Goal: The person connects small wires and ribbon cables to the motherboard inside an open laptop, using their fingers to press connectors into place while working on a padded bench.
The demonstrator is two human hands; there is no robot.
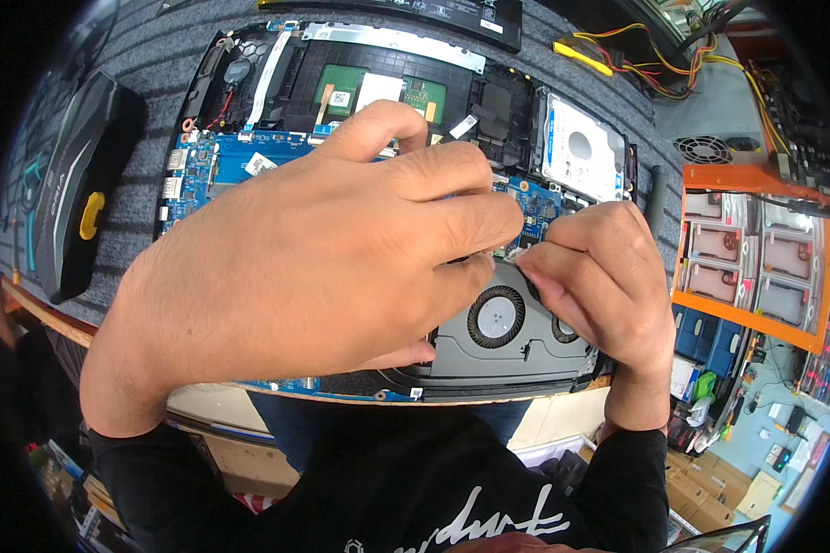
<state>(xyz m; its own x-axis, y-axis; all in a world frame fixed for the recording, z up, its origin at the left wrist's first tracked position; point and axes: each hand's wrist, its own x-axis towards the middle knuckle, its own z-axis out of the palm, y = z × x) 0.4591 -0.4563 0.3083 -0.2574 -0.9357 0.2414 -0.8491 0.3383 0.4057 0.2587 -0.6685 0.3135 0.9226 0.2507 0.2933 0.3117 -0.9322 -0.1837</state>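
An opened laptop body point(341, 41) lies on a ribbed grey mat, showing a blue circuit board point(240, 147), a silver drive point(581, 147) and grey fan housing point(470, 350) with a round fan point(496, 318). My left hand point(304, 258) arches over the board with bent fingers, hiding much of it; its fingertips reach the area above the fan, and what they hold is hidden. My right hand point(599, 286) is closed in a pinch at the fan housing's upper edge, beside my left fingers. Whatever it pinches is too small to make out.
A black case point(83, 184) with a yellow tab lies at left. A black battery point(433, 18) and yellow-handled tool point(581, 55) lie beyond the laptop, near coloured wires point(682, 69). An orange-edged rack point(752, 323) of small clear boxes and a floor with cartons point(719, 484) are at right.
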